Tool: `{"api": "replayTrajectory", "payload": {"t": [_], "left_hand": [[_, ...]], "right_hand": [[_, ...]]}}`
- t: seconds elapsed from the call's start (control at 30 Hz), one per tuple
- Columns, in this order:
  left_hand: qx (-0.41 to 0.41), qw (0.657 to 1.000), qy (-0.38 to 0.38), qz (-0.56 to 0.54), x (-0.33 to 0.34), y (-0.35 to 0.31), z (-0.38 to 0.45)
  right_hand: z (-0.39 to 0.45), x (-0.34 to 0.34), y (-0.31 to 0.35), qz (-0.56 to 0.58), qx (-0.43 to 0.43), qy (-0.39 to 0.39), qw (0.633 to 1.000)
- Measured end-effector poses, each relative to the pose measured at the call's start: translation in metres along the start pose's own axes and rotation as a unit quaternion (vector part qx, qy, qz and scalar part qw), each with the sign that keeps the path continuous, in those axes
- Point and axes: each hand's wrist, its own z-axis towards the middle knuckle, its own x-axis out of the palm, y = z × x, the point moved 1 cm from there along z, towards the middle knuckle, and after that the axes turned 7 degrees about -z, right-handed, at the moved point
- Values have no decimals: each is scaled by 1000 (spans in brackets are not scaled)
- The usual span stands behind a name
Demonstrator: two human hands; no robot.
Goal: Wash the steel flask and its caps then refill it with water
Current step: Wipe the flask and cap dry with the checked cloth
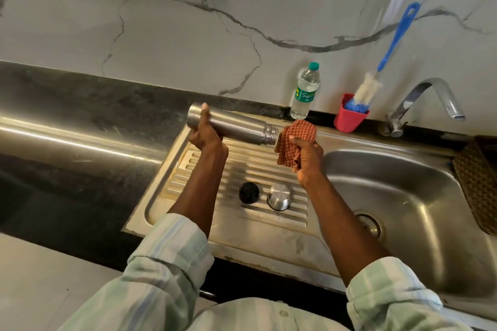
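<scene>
Fingers (pixel 205 113) of left hand (pixel 205 133) wrapped round steel flask (pixel 232 125), gripping near its base end; flask held sideways in the air above drainboard (pixel 234 166), open threaded neck pointing toward right hand (pixel 309 156). Right hand clenched on checked orange cloth (pixel 293 140), bunched just beside flask mouth.

Risks, judged: smooth cylinder, possibly wet, held at one end only; slip likely if cloth pushes hard against neck, with drop onto ribbed steel below. Loose cloth folds could snag on threads. Black inner cap (pixel 249 192) and domed steel outer cap (pixel 279 197) resting side by side on sloped ridges nearer the body; round shapes, could roll toward sink basin (pixel 403 191) if knocked by a forearm.

Materials: brushed steel flask, matte; polished cap, mirror-like. Woven cloth, soft, crumpled. Dark stone counter (pixel 67 105), veined marble wall. Clear plastic water bottle (pixel 305 91) upright by wall; blue-handled bottle brush (pixel 390 48) standing in pink cup (pixel 348 119); chrome tap (pixel 430 99) at right.
</scene>
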Motion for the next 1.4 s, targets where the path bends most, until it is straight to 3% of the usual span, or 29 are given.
{"api": "replayTrajectory", "payload": {"t": [0.1,0.33,0.63,0.97,1.07,1.2,1.27,1.4], "left_hand": [[-97,990,-96,-32,-10,7,-2],[-294,955,-23,-15,-5,31,-21],[-379,919,-25,102,-24,28,-11],[-402,873,20,277,-37,23,11],[-343,882,46,318,-36,18,3],[-185,897,49,398,-43,17,-17],[-71,869,56,486,-51,22,-20],[123,777,63,614,-65,23,-51]], "right_hand": [[-4,2,5,6,-16,37,999],[-19,41,20,-52,-72,106,990],[-16,47,22,-118,-107,146,976],[-13,61,15,-154,-109,166,968],[-11,57,12,-141,-99,152,973],[-9,43,4,-115,-73,127,982],[-9,33,0,-101,-58,110,987],[-14,9,-4,-39,-34,84,995]]}}
